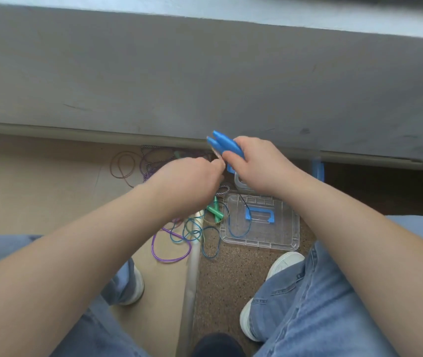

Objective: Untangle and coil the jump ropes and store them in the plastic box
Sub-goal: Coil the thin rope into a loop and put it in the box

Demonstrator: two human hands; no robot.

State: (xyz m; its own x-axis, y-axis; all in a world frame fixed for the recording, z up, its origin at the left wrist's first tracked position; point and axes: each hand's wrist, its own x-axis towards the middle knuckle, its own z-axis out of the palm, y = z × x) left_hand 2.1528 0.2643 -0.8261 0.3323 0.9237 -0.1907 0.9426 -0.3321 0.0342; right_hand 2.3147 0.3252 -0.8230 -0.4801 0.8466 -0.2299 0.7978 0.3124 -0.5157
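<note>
My right hand grips the two blue handles of a jump rope, side by side, raised above the floor. Its thin blue cord hangs down and loops over the clear box lid, which has a blue handle. My left hand is closed right beside the blue handles, pinching the cord as far as I can tell. On the floor lie green handles, a purple rope loop, a teal rope and a tangle of purple cords. The clear plastic box is mostly hidden behind my right hand.
A grey wall or ledge runs across just beyond the hands. A brown loop lies at the far left on the beige floor. A metal strip divides beige floor from speckled brown mat. My jeans-clad legs and white shoes frame the ropes.
</note>
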